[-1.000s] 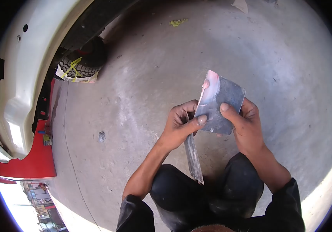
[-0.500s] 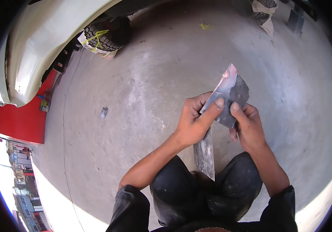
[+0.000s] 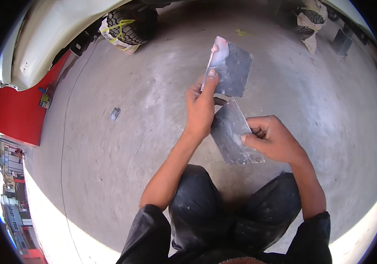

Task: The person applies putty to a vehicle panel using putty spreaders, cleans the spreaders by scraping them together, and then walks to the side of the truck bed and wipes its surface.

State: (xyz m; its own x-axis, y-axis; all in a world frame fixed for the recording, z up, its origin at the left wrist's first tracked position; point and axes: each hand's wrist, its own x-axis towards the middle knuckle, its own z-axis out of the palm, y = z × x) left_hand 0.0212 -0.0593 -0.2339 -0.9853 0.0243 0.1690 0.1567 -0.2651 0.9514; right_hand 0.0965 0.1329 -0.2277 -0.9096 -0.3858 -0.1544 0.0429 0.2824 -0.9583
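Knees [image 3: 197, 207] in dark trousers are bent toward the lower plate [image 3: 234, 136], a gray sheet with the right hand's [image 3: 269, 138] fingers clamped on its right edge. Beyond it, the left hand [image 3: 202, 108] has its fingers clamped on the upper plate [image 3: 236, 70], pink-smeared at left. Farther off, a tire [image 3: 131, 27] with yellow tape [image 3: 120, 27] stands on concrete floor [image 3: 127, 145].

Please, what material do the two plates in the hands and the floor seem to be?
Upper plate: metal or stiff plastic; thin, smooth, dark grey. Lower plate: similarly uncertain; satin grey, scuffed. Floor: probably concrete; hard-looking, mostly matte grey, with pale blotches.
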